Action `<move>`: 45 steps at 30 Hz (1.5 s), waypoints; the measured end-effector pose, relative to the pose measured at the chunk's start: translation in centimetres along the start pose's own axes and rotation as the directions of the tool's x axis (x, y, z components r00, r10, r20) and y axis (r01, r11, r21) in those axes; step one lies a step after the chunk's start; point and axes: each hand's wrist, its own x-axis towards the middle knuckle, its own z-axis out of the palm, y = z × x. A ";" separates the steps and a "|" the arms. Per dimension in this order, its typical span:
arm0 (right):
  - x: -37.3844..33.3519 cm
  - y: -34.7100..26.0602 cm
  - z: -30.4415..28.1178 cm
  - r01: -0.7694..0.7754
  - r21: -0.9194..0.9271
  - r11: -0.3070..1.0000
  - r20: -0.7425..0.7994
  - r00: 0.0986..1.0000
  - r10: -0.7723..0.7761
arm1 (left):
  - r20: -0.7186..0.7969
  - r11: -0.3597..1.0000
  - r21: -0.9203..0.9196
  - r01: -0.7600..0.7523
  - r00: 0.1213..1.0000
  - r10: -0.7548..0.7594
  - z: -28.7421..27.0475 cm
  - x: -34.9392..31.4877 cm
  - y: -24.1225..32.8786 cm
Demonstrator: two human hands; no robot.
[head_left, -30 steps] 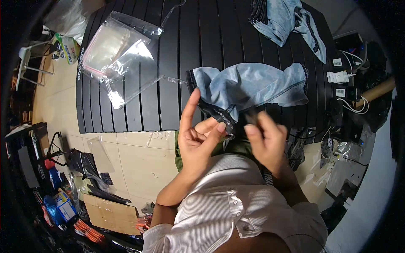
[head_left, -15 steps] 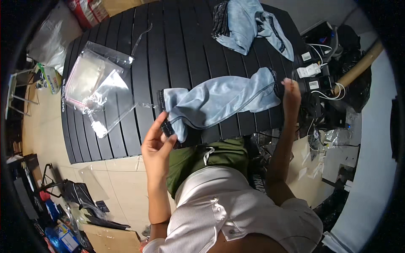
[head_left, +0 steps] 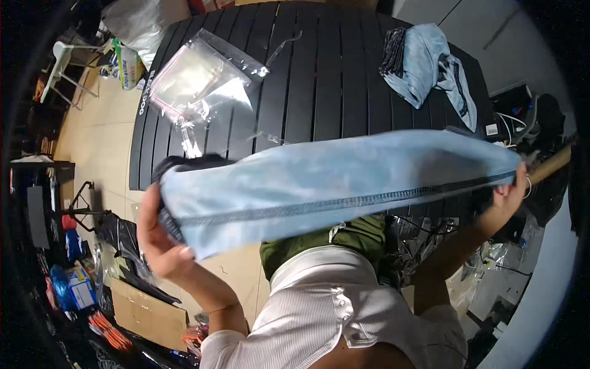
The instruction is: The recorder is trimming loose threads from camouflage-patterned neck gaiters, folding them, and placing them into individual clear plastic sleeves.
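Note:
A light blue mottled fabric sleeve stretches nearly level between my two hands, above the near edge of the table. Dark overlock stitching runs along its lower side, and a black band edges its left end. My left hand is closed on that banded end, thumb below and fingers partly behind the cloth. At the other end my right hand pinches the narrower tip, slightly blurred. More pieces of the same light blue fabric lie folded in a pile at the far right of the table.
Clear plastic bags lie on the left of the black slatted table. White cables and a wooden pole are at the right edge. Cardboard and packaging crowd the floor at lower left.
The sleeve was lying on the table, with my left hand at one end and my right hand apart from it. Now both hands hold it lifted, pulled out long and closer to me.

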 end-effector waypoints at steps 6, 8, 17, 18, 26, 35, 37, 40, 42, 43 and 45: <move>3.4 0.1 4.1 0.018 -0.417 0.909 -0.296 0.943 -0.154 | -0.071 0.925 0.180 0.336 0.942 -0.329 -0.1 1.9 -4.0; 4.1 2.7 1.5 0.008 -0.926 0.378 -0.054 0.987 -0.153 | -0.039 0.782 0.206 0.589 0.803 -0.595 0.5 2.3 -8.9; -2.5 6.1 13.5 -0.203 -0.842 0.500 -0.188 0.979 0.080 | -0.077 0.584 -0.466 0.665 0.627 -0.775 3.5 -2.5 -14.4; -3.1 6.7 14.9 -0.235 -0.816 0.528 -0.194 0.972 0.134 | -0.084 0.579 -0.469 0.667 0.619 -0.781 3.6 -2.4 -14.5; -11.9 13.5 21.9 -0.076 -0.606 0.792 0.312 0.893 0.325 | -0.214 0.637 -0.335 0.694 0.603 -0.769 4.1 -3.1 -13.2; -15.5 14.6 24.7 0.157 -0.683 0.714 0.474 0.839 0.269 | -0.118 0.633 -0.306 0.711 0.631 -0.766 4.7 -3.2 -11.6; -15.8 14.7 24.5 0.184 -0.703 0.687 0.485 0.830 0.274 | -0.130 0.637 -0.317 0.703 0.633 -0.763 5.2 -3.1 -11.5; -16.1 14.9 24.5 0.240 -0.688 0.685 0.507 0.834 0.217 | -0.139 0.643 -0.343 0.685 0.640 -0.756 5.7 -3.2 -11.2; -16.1 14.8 24.6 0.211 -0.671 0.711 0.489 0.847 0.210 | -0.134 0.642 -0.358 0.678 0.644 -0.754 6.1 -3.2 -11.0; -16.2 14.7 24.6 0.212 -0.673 0.709 0.488 0.848 0.209 | -0.126 0.646 -0.361 0.672 0.652 -0.748 6.3 -3.2 -10.8; -16.3 14.5 24.6 0.191 -0.673 0.715 0.477 0.850 0.222 | -0.114 0.649 -0.364 0.668 0.660 -0.743 6.6 -3.2 -10.7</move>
